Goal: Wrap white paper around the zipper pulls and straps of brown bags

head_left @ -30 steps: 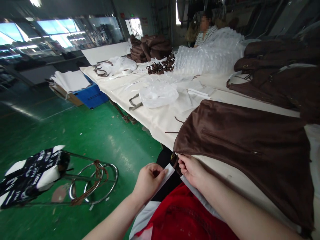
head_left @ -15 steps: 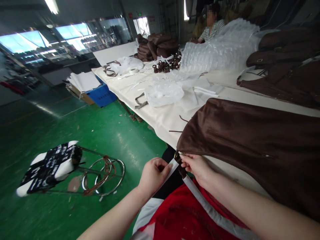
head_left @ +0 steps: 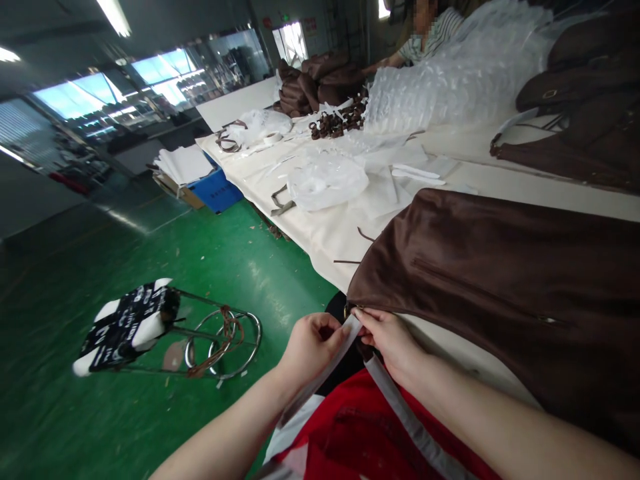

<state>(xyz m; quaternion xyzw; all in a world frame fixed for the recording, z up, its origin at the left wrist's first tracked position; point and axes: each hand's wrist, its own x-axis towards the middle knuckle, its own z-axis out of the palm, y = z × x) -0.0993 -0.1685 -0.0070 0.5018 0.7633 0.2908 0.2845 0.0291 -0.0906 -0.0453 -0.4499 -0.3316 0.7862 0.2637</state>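
A dark brown leather bag [head_left: 480, 260] lies on the table's near side, its zip facing up. At its left corner a small metal ring [head_left: 346, 311] joins the bag to its strap. My left hand [head_left: 310, 350] is closed, pinching a narrow white strip [head_left: 320, 379] between thumb and forefinger. My right hand [head_left: 393, 340] is closed on the strap end beside the ring, its fingertips touching the top of the strip. From below that hand the bag strap [head_left: 405, 413], wrapped in pale covering, runs down across my red apron [head_left: 345, 433].
White-covered table [head_left: 330, 233] holds a clear plastic bag [head_left: 327, 181], a pile of plastic sleeves [head_left: 450, 87] and brown bags [head_left: 590, 140]. A person in a striped top [head_left: 440, 33] is at the far side. A padded stool [head_left: 133, 323] and blue box [head_left: 217, 187] stand left.
My hands have come closer together at the strap end, and the right fingertips now meet the strip. The view has shifted slightly; the far person's arm reaches further left.
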